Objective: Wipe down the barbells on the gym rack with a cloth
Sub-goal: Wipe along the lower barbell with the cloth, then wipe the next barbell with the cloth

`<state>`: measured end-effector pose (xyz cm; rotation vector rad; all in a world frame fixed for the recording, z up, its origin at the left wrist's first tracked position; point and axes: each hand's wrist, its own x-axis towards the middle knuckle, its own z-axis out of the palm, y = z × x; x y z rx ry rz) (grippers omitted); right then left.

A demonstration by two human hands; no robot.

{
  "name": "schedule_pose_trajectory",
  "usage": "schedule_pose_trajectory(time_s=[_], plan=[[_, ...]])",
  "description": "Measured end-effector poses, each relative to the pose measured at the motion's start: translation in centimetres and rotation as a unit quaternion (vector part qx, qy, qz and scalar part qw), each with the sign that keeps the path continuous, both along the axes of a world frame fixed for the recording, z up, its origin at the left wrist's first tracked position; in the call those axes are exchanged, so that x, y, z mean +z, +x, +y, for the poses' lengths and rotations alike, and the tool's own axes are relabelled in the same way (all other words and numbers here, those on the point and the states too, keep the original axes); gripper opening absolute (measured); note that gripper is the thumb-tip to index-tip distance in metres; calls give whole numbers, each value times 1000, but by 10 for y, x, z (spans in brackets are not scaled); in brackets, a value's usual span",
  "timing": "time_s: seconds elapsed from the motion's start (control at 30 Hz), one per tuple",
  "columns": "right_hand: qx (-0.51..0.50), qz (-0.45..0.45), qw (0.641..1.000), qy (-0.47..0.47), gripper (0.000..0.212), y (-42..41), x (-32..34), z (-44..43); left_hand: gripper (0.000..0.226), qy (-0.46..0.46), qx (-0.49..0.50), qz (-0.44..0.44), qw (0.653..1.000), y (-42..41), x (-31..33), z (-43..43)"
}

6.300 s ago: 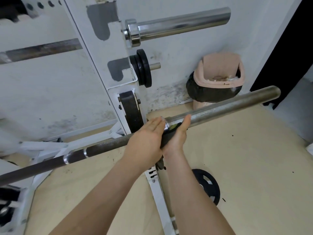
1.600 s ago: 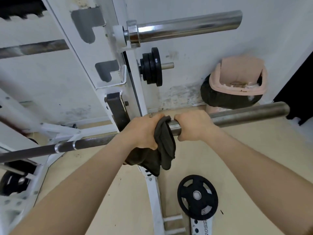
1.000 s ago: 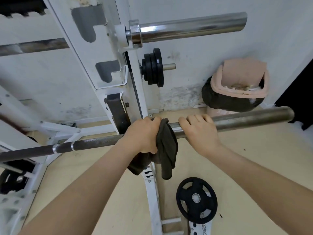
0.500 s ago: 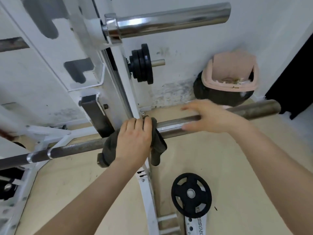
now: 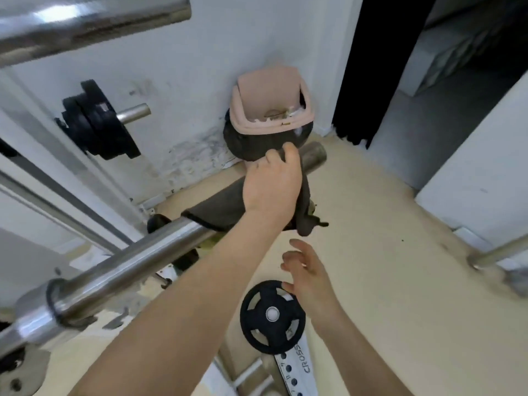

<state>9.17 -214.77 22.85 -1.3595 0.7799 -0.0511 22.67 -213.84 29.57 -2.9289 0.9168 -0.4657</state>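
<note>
A steel barbell sleeve (image 5: 137, 258) runs from lower left up to its end (image 5: 314, 160) near the bin. A dark grey cloth (image 5: 217, 208) is wrapped over the sleeve near that end. My left hand (image 5: 271, 187) grips the cloth around the bar, fingers curled over the top. Below the bar, my right hand (image 5: 305, 270) hangs free with its fingers loosely spread, touching nothing. A second chrome barbell (image 5: 85, 27) crosses the top left.
A pink bin (image 5: 271, 110) lined with a black bag stands against the wall. Black plates (image 5: 94, 124) hang on a rack peg. A black weight plate (image 5: 271, 315) lies on the beige floor. White rack uprights fill the left; a dark doorway opens at right.
My left hand slid the cloth along the sleeve from near the rack out toward the bar's end. My right hand let go of the bar and dropped below it.
</note>
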Motion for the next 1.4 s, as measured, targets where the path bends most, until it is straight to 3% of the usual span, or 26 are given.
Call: schedule_pose_trajectory(time_s=[0.1, 0.23, 0.3, 0.33, 0.4, 0.47, 0.53, 0.6, 0.7, 0.77, 0.83, 0.9, 0.97, 1.03, 1.1, 1.17, 1.27, 1.33, 1.4], plan=[[-19, 40, 998, 48, 30, -27, -10, -11, 48, 18, -30, -9, 999, 10, 4, -57], [-70, 25, 995, 66, 28, -52, -5, -29, 12, 29, -128, -12, 991, 14, 8, -104], [-109, -4, 991, 77, 28, -61, 2, -39, 11, -24, -183, 10, 983, 9, 6, -108], [-129, -24, 988, 84, 29, -64, 7, -43, 19, -76, -201, 74, 974, 5, 6, -106], [-163, -66, 979, 105, 38, -62, 22, -50, 30, -283, -188, 253, 906, -7, 20, -91], [-188, -114, 969, 112, 66, -51, 45, -56, 26, -497, -125, 354, 782, -15, 42, -66], [-189, -179, 960, 102, 85, -36, 76, -57, 23, -616, -91, 416, 663, -30, 66, -30], [-173, -249, 947, 110, 80, -19, 112, -47, 19, -662, -79, 466, 582, -51, 85, 6], [-147, -240, 956, 84, 35, 7, 156, -11, 13, -668, -90, 549, 495, -80, 101, 56], [-75, -201, 977, -18, 35, 21, 175, 18, 23, -686, -70, 577, 438, -89, 105, 93], [70, -171, 970, -161, 33, 26, 195, 47, 39, -721, -64, 563, 400, -93, 113, 141], [237, -157, 918, -275, 26, 27, 214, 77, 49, -739, -66, 516, 428, -98, 121, 196], [375, -113, 875, -283, 21, 24, 236, 117, 53, -731, -51, 453, 508, -110, 129, 255], [494, -33, 814, -305, 34, 18, 255, 165, 41, -718, 8, 365, 593, -130, 140, 311], [583, -7, 726, -365, 43, 13, 268, 218, 17, -718, 84, 275, 634, -156, 147, 364], [648, -6, 654, -390, 55, 3, 278, 276, 3, -721, 153, 194, 647, -188, 152, 418], [710, -25, 577, -402, 64, -18, 283, 368, 11, -739, 236, 127, 618, -240, 148, 503], [727, -64, 549, -407, 54, -33, 280, 425, 15, -742, 258, 174, 594, -274, 143, 557], [721, -118, 517, -446, 56, -49, 279, 478, 32, -746, 247, 234, 572, -307, 137, 605]])
